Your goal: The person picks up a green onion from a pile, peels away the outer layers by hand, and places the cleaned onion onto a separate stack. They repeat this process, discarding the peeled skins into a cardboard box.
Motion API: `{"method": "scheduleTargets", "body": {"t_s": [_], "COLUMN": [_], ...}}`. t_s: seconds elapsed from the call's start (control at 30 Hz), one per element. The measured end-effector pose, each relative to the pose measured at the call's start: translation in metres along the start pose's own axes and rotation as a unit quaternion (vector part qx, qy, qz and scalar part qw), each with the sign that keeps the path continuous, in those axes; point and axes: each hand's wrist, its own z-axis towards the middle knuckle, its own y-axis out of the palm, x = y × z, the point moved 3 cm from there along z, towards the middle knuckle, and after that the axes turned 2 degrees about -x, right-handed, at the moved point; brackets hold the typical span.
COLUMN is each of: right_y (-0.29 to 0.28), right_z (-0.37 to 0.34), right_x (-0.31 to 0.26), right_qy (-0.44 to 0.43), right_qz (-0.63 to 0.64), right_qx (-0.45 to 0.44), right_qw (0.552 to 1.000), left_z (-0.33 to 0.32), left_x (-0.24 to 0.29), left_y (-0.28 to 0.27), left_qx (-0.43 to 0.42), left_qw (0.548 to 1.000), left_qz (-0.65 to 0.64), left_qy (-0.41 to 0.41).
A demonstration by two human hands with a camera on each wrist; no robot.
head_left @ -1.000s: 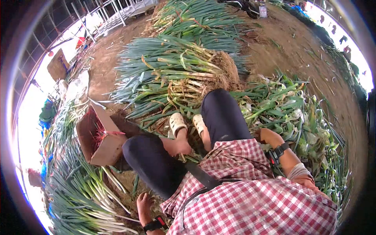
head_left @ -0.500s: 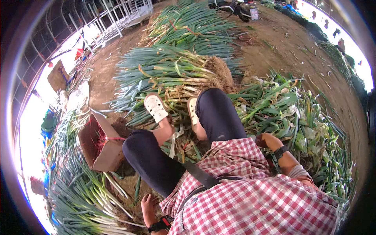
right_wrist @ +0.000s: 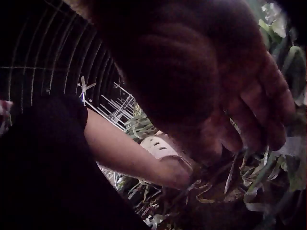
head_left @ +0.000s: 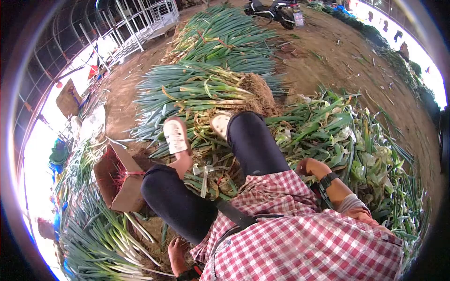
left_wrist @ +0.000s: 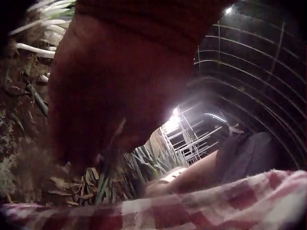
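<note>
Right grip (head_left: 313, 167) beside leafy heap (head_left: 354, 145)

The red-and-white checked garment (head_left: 290, 239) was woven cloth, matt and creased; the black trousers (head_left: 180, 201) were of smooth, dull fabric. The cream perforated clogs (head_left: 176, 135) looked like moulded plastic. The open brown box (head_left: 128, 191) was stiff matt cardboard, the tangled red strands (head_left: 120, 174) inside it thin and stringy. The white-stemmed green onions (head_left: 118, 247) had smooth stalks with a slight sheen, while the tan root mass (head_left: 258, 93) was rough and fibrous. The heap of pale green leaves (head_left: 344, 134) looked papery in places. The brown earth floor (head_left: 323, 65) was matt and rough.
</note>
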Motion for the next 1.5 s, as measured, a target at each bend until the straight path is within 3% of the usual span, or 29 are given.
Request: {"method": "scheduleTargets", "body": {"t_s": [0.13,0.27,0.33,0.4,0.43,0.47,0.53,0.57,0.6,0.63,0.67,0.7,0.73,0.8,0.83,0.87,0.93,0.97,1.03,1.07,1.17,1.23,1.27,1.37,1.43,1.5], "right_y": [0.002,0.002,0.005,-0.004,-0.009,-0.013,-0.011,-0.012,-0.014,-0.014,-0.016,-0.019,-0.021,-0.032,-0.039,-0.043,-0.050,-0.056,-0.104,-0.105,-0.099,-0.100,-0.101,-0.095,-0.090,-0.085], "right_z": [0.001,-0.005,-0.005,-0.006,-0.010,-0.006,0.002,0.006,0.008,0.008,0.010,0.013,0.016,0.022,0.026,0.031,0.055,0.071,0.087,0.098,0.138,0.163,0.178,0.236,0.278,0.320], "right_x": [-0.002,0.012,0.018,-0.008,-0.013,-0.018,-0.017,-0.016,-0.015,-0.012,-0.013,-0.015,-0.019,-0.031,-0.039,-0.043,-0.039,-0.046,-0.117,-0.120,-0.132,-0.152,-0.161,-0.179,-0.185,-0.188], "right_qy": [-0.050,0.022,0.043,-0.092,0.192,0.202,0.114,0.081,0.054,0.041,0.025,0.008,-0.014,-0.117,-0.175,-0.213,-0.185,-0.081,0.211,0.210,0.099,0.085,0.077,0.035,0.058,0.073], "right_qz": [0.035,-0.056,-0.082,-0.187,0.061,0.061,-0.004,-0.026,-0.042,-0.053,-0.065,-0.077,-0.094,-0.159,-0.190,-0.206,-0.154,-0.212,-0.169,-0.171,-0.119,-0.047,-0.011,-0.050,-0.096,-0.115], "right_qx": [0.062,-0.053,-0.091,-0.047,-0.105,-0.105,-0.095,-0.092,-0.090,-0.090,-0.089,-0.088,-0.088,-0.078,-0.066,-0.057,-0.055,-0.152,-0.184,-0.188,-0.214,-0.099,-0.041,-0.016,-0.017,-0.027], "right_qw": [0.996,0.997,0.991,0.977,0.974,0.972,0.989,0.992,0.994,0.994,0.994,0.993,0.992,0.977,0.964,0.953,0.969,0.962,0.945,0.944,0.964,0.990,0.996,0.998,0.994,0.990], "left_z": [-0.001,0.000,0.002,0.010,0.027,0.026,0.022,0.015,0.003,-0.010,-0.007,0.018,0.037,0.012,-0.002,0.002,-0.012,-0.011,-0.007,-0.011,-0.012,-0.001,0.009,0.038,0.069,0.094], "left_x": [0.011,0.016,0.019,0.009,-0.006,-0.003,0.005,0.021,0.042,0.063,0.066,0.053,0.040,0.066,0.100,0.115,0.160,0.179,0.218,0.239,0.303,0.336,0.347,0.361,0.354,0.337], "left_y": [-0.007,0.002,0.006,-0.008,-0.024,-0.023,-0.020,-0.015,-0.009,-0.002,-0.014,-0.043,-0.065,-0.072,-0.048,-0.056,-0.024,-0.016,0.002,0.020,0.084,0.128,0.154,0.218,0.245,0.262], "left_qx": [0.010,0.008,-0.042,-0.068,-0.094,-0.092,-0.088,-0.078,-0.057,-0.034,0.008,-0.104,-0.192,0.025,0.132,0.158,0.174,0.176,0.156,0.123,0.010,-0.128,-0.126,-0.152,-0.141,-0.113], "left_qw": [1.000,0.999,0.997,0.991,0.983,0.984,0.984,0.910,0.825,0.702,0.787,0.961,0.961,0.966,0.957,0.963,0.951,0.951,0.952,0.949,0.941,0.927,0.927,0.915,0.952,0.961], "left_qz": [-0.002,-0.031,-0.063,0.067,0.074,0.062,0.037,0.309,0.494,0.656,0.577,0.211,-0.195,-0.244,-0.237,-0.196,-0.213,-0.211,-0.193,-0.203,-0.183,-0.222,-0.224,-0.285,-0.239,-0.234], "left_qy": [-0.008,-0.019,-0.005,0.098,0.139,0.143,0.150,0.267,0.269,0.274,0.218,0.147,0.046,0.083,0.099,0.100,0.141,0.140,0.181,0.208,0.284,0.274,0.272,0.240,0.133,0.090]}}
